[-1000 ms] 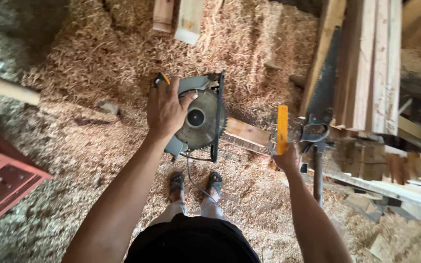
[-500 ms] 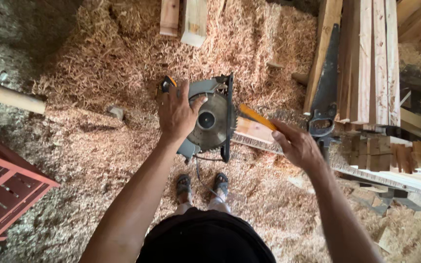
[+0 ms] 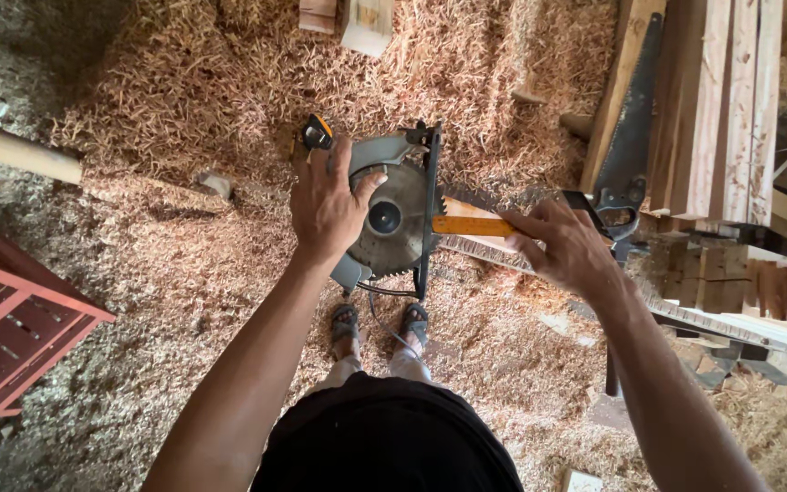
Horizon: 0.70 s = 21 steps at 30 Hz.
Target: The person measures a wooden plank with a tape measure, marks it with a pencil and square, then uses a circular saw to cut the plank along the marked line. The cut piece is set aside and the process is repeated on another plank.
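Circular saw (image 3: 392, 214), grey-bodied with its toothed blade exposed, held up at centre frame above the sawdust-covered floor (image 3: 184, 237), directly over two sandalled feet (image 3: 380, 323). Left hand (image 3: 325, 196) wrapped over the saw's housing, fingers closed around it. Right hand (image 3: 562, 246) just right of centre, fingers pinched narrow on a thin orange tool (image 3: 471, 225) whose tip touches or nearly touches the blade's edge; exact contact hard to tell. Likely hazards from here: a slip of either hand onto the bare teeth; a sudden spin of the blade, with the cord (image 3: 384, 310) trailing down between the feet and its plug out of sight; a dropped saw landing on the open sandals; poor footing on loose shavings. Handsaw (image 3: 626, 146) leaning against stacked planks (image 3: 712, 109) at upper right, near enough to snag a sleeve or elbow. Only container visible: a red slatted crate (image 3: 11, 328) at lower left, contents not discernible.
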Tool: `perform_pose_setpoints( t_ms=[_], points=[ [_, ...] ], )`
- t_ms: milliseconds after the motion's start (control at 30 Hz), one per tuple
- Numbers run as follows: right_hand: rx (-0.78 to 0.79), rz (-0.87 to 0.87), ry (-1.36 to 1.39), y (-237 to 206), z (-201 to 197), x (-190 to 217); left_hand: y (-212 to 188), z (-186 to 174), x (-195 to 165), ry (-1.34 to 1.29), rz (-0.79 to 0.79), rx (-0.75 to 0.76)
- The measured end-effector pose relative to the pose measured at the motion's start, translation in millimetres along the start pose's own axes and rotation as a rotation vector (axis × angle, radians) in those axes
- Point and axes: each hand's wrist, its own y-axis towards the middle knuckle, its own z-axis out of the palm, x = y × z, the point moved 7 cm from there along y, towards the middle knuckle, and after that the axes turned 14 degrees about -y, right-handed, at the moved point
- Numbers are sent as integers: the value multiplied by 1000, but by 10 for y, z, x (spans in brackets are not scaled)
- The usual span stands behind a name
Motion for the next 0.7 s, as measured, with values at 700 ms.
perform_pose_setpoints(
  t_ms=[700],
  points=[
    [113,38,3,-77,-47,91,-86,37,37,-19,21,-10]
  ],
)
